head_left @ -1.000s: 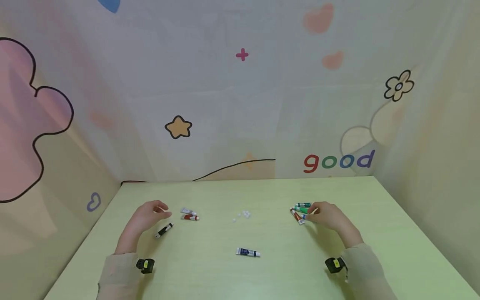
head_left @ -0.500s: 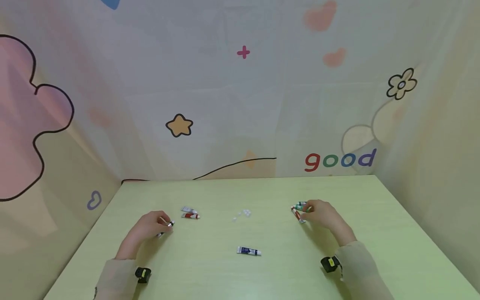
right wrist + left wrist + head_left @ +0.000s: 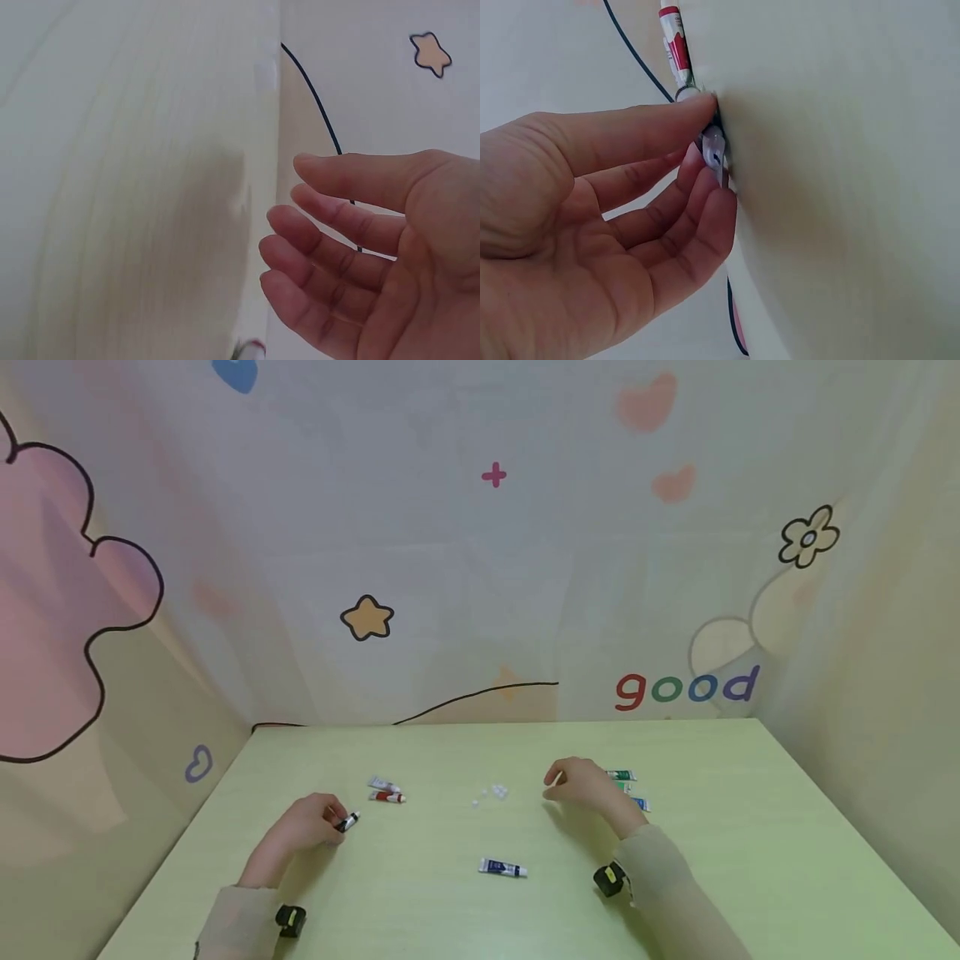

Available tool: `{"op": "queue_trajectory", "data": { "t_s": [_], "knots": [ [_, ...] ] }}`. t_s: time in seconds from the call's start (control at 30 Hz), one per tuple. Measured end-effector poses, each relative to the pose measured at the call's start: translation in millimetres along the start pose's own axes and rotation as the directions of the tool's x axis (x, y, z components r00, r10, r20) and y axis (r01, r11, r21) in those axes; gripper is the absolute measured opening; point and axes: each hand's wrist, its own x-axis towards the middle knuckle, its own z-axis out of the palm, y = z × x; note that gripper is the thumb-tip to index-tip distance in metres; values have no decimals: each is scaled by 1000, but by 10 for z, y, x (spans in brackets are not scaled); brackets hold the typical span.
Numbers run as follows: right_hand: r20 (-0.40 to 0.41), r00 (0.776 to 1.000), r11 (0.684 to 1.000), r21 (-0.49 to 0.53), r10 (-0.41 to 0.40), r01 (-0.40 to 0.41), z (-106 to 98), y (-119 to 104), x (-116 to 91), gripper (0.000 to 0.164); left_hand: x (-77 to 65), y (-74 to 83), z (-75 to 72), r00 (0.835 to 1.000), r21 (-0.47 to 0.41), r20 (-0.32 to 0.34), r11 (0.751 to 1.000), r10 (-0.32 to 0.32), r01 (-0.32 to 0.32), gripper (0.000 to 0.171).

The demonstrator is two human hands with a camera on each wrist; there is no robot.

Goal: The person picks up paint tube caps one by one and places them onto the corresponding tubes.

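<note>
My left hand [image 3: 306, 822] pinches a small black-labelled paint tube [image 3: 348, 822] between thumb and fingers, low over the table. In the left wrist view its crimped pale end [image 3: 714, 154] shows at the fingertips. Beyond it lie a red paint tube [image 3: 387, 797] and a white-silver paint tube [image 3: 383, 783]. My right hand [image 3: 585, 787] hovers above the table with nothing in its loosely bent fingers, as the right wrist view shows. Behind its wrist lie a dark green tube [image 3: 621, 775], a lighter green tube and a blue tube [image 3: 641, 804]; the brown-red tube there is hidden.
Small white bits [image 3: 498, 791] lie scattered mid-table, left of my right hand. A dark blue paint tube [image 3: 502, 867] rests nearer the front. A patterned cloth [image 3: 450, 610] surrounds the pale green table [image 3: 450, 918] at the back and sides.
My left hand has come down onto the black paint tube and now pinches it. My right hand has left the tubes on the right and moved left, toward the white bits.
</note>
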Motion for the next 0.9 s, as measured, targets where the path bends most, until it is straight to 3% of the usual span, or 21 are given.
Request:
{"op": "queue_trajectory", "data": {
  "t_s": [0.47, 0.9],
  "knots": [
    [51, 996, 997, -19, -74, 75, 328, -318, 366, 14, -103, 98, 8, 997, -17, 71, 1000, 28, -27, 22],
    [55, 996, 995, -63, -73, 76, 425, -427, 439, 5, -89, 79, 28, 997, 5, 77, 1000, 11, -11, 24]
  ]
}}
